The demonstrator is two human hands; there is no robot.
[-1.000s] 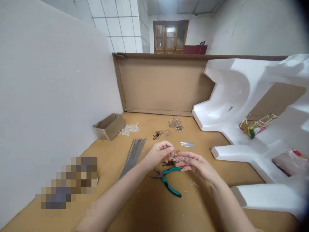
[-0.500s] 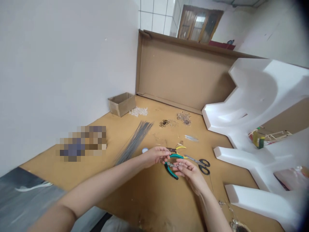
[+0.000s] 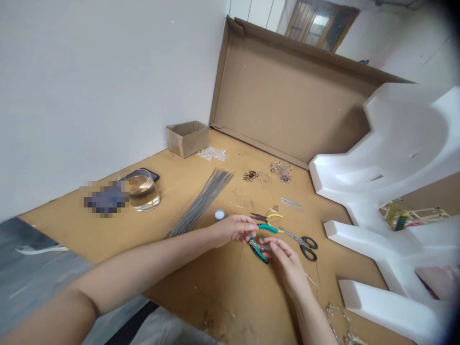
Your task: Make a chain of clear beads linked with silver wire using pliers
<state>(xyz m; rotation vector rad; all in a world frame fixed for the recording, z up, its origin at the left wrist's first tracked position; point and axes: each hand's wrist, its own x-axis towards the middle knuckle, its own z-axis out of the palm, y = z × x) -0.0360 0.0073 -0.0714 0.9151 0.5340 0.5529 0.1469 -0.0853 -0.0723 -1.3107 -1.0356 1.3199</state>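
My left hand (image 3: 239, 231) is closed in a pinch, with what looks like a thin wire at its fingertips. Thumb and fingers of my right hand (image 3: 283, 258) grip a short strand of clear beads (image 3: 256, 245). The strand's free end reaches toward the left fingers; whether it touches them I cannot tell. Right behind the hands, pliers with teal handles (image 3: 268, 228) lie on the table. Beyond them are yellow-handled cutters (image 3: 275, 215), and scissors with black handles (image 3: 308, 248) lie to the right.
A bundle of grey wires (image 3: 203, 203) lies left of the hands, near a small round lid (image 3: 219, 214). Farther back are clear beads (image 3: 212, 153), an open cardboard box (image 3: 189, 140) and dark rings (image 3: 250, 176). A glass (image 3: 143, 194) stands left; white foam (image 3: 362, 237) borders the right.
The camera view has shifted, bringing the glass and the round lid more fully into sight. Both hands stay close together, the right still gripping the bead strand.
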